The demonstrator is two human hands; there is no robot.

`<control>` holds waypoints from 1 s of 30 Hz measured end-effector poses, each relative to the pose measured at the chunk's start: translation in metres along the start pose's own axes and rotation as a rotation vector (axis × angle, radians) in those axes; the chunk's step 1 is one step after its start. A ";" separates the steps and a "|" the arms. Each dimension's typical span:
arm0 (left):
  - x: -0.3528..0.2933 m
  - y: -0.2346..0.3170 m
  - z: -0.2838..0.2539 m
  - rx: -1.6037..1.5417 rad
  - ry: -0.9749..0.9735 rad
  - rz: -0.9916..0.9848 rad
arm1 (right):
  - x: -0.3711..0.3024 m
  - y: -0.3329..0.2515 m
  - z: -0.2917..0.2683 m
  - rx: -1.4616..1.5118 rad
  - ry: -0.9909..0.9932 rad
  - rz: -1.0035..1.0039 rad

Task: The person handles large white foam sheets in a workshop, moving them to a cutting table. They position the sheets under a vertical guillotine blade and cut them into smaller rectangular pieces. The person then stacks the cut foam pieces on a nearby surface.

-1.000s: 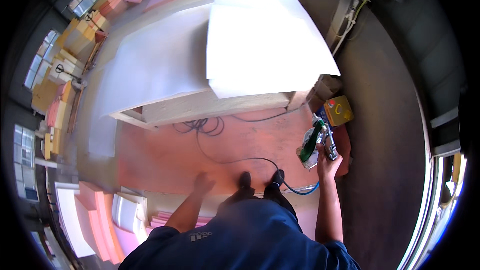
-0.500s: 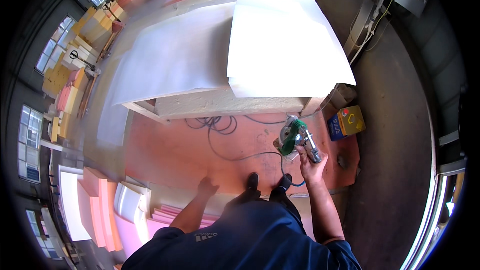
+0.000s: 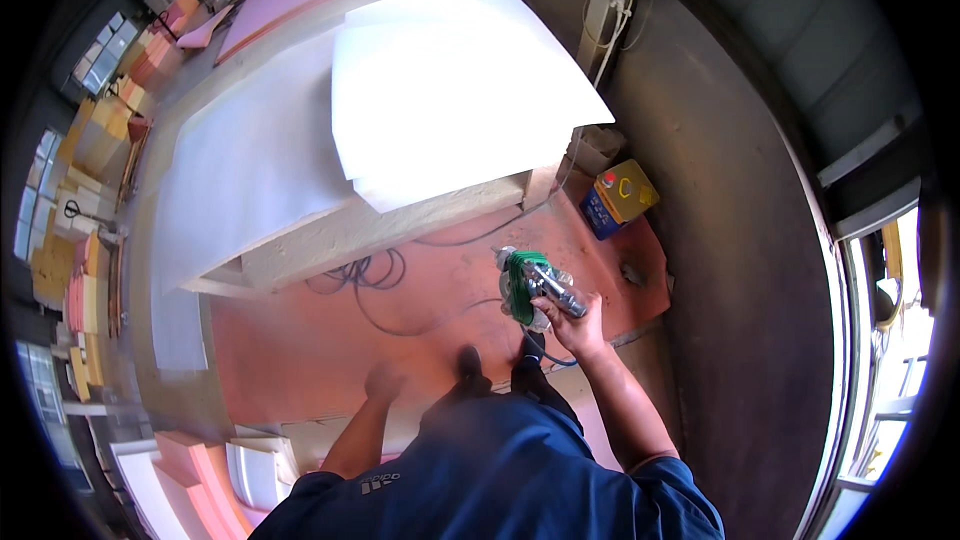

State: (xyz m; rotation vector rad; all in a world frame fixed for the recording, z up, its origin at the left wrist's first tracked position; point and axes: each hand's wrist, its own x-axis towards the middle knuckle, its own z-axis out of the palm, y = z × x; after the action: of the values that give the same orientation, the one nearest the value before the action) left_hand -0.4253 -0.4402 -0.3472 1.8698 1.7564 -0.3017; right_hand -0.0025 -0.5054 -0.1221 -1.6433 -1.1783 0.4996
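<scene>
My right hand is closed round the silver handle of a spray gun with a green part and a clear-looking cup. The gun is held out over the reddish floor sheet, in front of my feet. From it a thin dark hose curves down and away towards a loose coil under the bench edge. My left hand hangs low over the floor sheet, apart from everything. Motion smears its fingers, so their state is unclear.
Ahead, a low bench bears a bright white sheet overlapping a wider white sheet. A yellow and blue can stands right of it, near the dark wall. Foam blocks are stacked at lower left.
The view has turned to the right, so the bench and can sit further left in it. My right hand still holds the spray gun, which has tilted; my left hand is now blurred.
</scene>
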 end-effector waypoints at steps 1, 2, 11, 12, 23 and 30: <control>0.009 -0.002 0.001 0.021 -0.003 0.011 | -0.001 0.000 0.000 -0.011 0.037 0.006; 0.017 -0.004 0.002 0.040 -0.004 0.019 | -0.003 0.000 -0.001 -0.021 0.071 0.010; 0.021 0.041 -0.049 0.055 -0.082 0.036 | -0.007 0.041 -0.023 -0.053 0.575 0.282; 0.026 0.030 -0.042 0.057 -0.043 0.048 | -0.008 0.043 -0.024 -0.024 0.596 0.290; 0.080 -0.020 -0.007 0.172 -0.117 0.010 | 0.034 0.052 -0.024 0.345 0.748 0.441; 0.089 0.037 -0.032 0.166 -0.081 -0.028 | 0.107 0.168 -0.060 0.351 0.858 0.813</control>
State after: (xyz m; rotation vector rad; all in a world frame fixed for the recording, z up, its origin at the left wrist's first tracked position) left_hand -0.3853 -0.3477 -0.3583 1.9195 1.7509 -0.5410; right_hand 0.1671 -0.4436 -0.2246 -1.6915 0.2239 0.3822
